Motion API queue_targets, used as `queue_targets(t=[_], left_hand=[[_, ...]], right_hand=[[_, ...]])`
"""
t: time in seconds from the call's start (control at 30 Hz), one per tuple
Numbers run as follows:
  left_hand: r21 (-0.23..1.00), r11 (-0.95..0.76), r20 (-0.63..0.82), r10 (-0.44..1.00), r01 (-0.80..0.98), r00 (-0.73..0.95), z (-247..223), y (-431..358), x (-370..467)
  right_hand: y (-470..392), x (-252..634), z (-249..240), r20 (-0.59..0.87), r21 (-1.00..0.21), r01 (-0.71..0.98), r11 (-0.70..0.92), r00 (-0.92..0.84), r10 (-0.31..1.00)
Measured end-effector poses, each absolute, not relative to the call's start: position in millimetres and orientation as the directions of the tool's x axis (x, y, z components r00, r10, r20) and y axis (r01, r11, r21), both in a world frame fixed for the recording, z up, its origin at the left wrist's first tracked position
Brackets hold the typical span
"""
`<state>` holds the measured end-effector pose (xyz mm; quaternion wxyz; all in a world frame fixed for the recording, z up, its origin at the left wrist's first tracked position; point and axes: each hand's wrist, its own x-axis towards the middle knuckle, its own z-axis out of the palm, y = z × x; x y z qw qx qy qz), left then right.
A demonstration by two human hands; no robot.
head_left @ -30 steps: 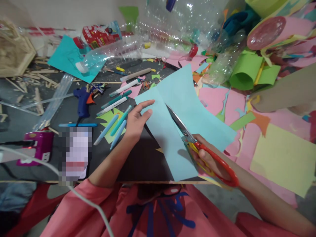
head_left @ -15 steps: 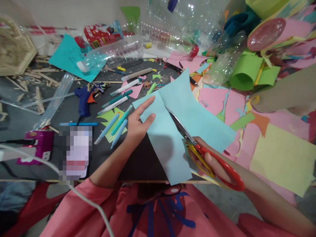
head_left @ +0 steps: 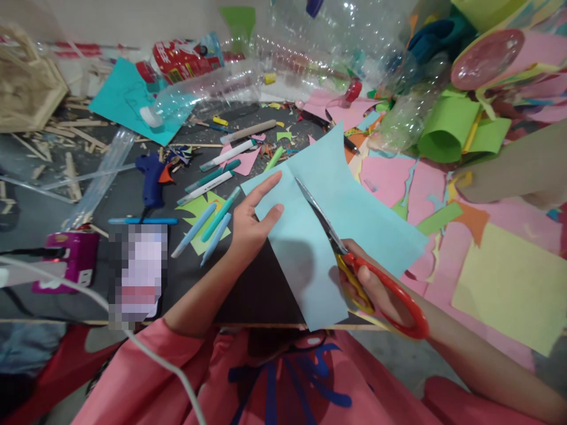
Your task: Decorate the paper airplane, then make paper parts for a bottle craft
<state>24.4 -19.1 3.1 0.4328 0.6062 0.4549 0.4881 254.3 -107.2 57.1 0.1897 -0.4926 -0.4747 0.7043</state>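
Observation:
A light blue sheet of paper (head_left: 363, 206) lies at the middle of the table, with a long cut running up through it from the near edge. My left hand (head_left: 253, 221) rests on the left part of the sheet, index finger and thumb spread apart. In my right hand (head_left: 370, 283) are scissors (head_left: 398, 295) with red and yellow handles, gripped by the handles. Their blades lie along the cut, tips pointing up and left near the crease at the top of the sheet.
Several markers (head_left: 217, 188) and a blue glue gun (head_left: 152, 177) lie left of the paper. A phone (head_left: 144, 271) and a purple power strip (head_left: 71, 260) are further left. Clear plastic bottles (head_left: 212, 88) stretch across the back; pink paper scraps (head_left: 385, 177) cover the right.
The scissor handles have moved slightly left and closer together, and the blades have closed further on the paper. The whole view has shifted a little.

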Motion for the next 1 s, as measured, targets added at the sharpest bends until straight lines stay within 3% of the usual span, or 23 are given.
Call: queue_targets(t=[0.23, 0.73, 1.0], left_hand=[[0.968, -0.219, 0.206, 0.972, 0.122, 0.112, 2.9, -17.9, 23.5], [0.990, -0.134, 0.128, 0.982, 0.041, 0.136, 8.5, -20.1, 24.8], [0.992, -0.122, 0.116, 0.981, 0.032, 0.155, 8.8, -21.7, 26.3]], right_hand=[[-105.1, 247.5, 56.2, -0.515, -0.857, 0.197, -0.476, -0.377, 0.770], [-104.7, 251.0, 58.0, -0.438, -0.899, 0.189, -0.395, -0.409, 0.801], [-104.5, 250.0, 50.0, -0.412, -0.899, 0.078, -0.432, -0.490, 0.768]])
